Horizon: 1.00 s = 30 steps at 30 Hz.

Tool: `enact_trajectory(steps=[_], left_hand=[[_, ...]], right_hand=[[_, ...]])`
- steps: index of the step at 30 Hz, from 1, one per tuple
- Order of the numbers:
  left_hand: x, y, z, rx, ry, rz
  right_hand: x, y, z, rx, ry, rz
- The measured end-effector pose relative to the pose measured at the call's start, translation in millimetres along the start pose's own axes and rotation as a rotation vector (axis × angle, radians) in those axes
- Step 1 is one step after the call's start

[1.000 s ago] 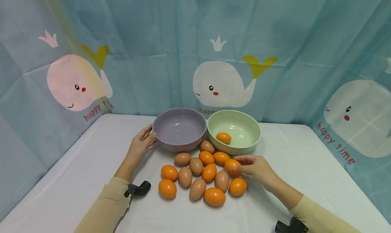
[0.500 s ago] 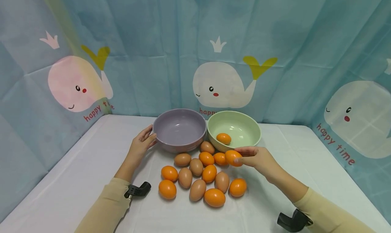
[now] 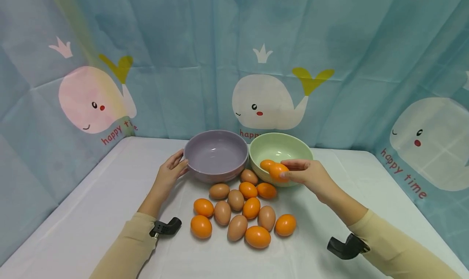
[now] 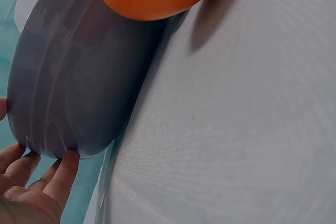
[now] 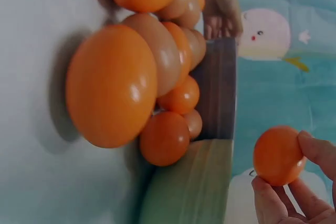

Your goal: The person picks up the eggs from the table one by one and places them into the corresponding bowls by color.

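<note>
An orange egg (image 3: 278, 172) is pinched between the thumb and fingers of my right hand (image 3: 310, 177), over the near rim of the green bowl (image 3: 298, 149). The right wrist view shows the held orange egg (image 5: 278, 155) at the fingertips, beside the bowl's rim. Inside the green bowl lies another orange egg (image 3: 266, 164), partly covered by the held one. My left hand (image 3: 171, 171) touches the left side of the purple bowl (image 3: 216, 157). In the left wrist view, nearly straight fingers (image 4: 63, 177) rest against that bowl's outer wall.
Several orange eggs (image 3: 258, 236) and brown eggs (image 3: 237, 227) lie loose on the white tablecloth (image 3: 176, 254) in front of the bowls. A brown egg (image 3: 249, 176) sits close against both bowls. Behind the table hangs a blue whale-print curtain (image 3: 176, 67).
My right hand has lifted an orange egg off the table and carried it up and back to the green bowl. The left hand stays at the purple bowl.
</note>
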<state>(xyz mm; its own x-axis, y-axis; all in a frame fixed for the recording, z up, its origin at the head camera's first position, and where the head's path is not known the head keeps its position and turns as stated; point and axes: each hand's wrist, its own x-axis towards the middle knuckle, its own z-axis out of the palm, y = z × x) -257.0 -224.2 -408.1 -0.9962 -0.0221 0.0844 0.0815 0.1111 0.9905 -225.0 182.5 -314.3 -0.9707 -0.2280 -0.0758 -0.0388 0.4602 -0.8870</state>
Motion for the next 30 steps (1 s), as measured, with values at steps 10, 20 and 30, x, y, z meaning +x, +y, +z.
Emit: enact_trajectory(steps=[10,20,30], left_hand=[[-0.1,2.0,0.7,-0.017,-0.004,0.001],[-0.2,0.4,-0.2,-0.003,-0.002,-0.001],[1.4,0.5,0.8,-0.001,-0.009,0.006]], right_hand=[[12.8,-5,-3,0.007,0.024,0.006],[27.5,-2,-8,0.035,0.053,0.004],[41.1,0,-8,0.038,0.076,0.018]])
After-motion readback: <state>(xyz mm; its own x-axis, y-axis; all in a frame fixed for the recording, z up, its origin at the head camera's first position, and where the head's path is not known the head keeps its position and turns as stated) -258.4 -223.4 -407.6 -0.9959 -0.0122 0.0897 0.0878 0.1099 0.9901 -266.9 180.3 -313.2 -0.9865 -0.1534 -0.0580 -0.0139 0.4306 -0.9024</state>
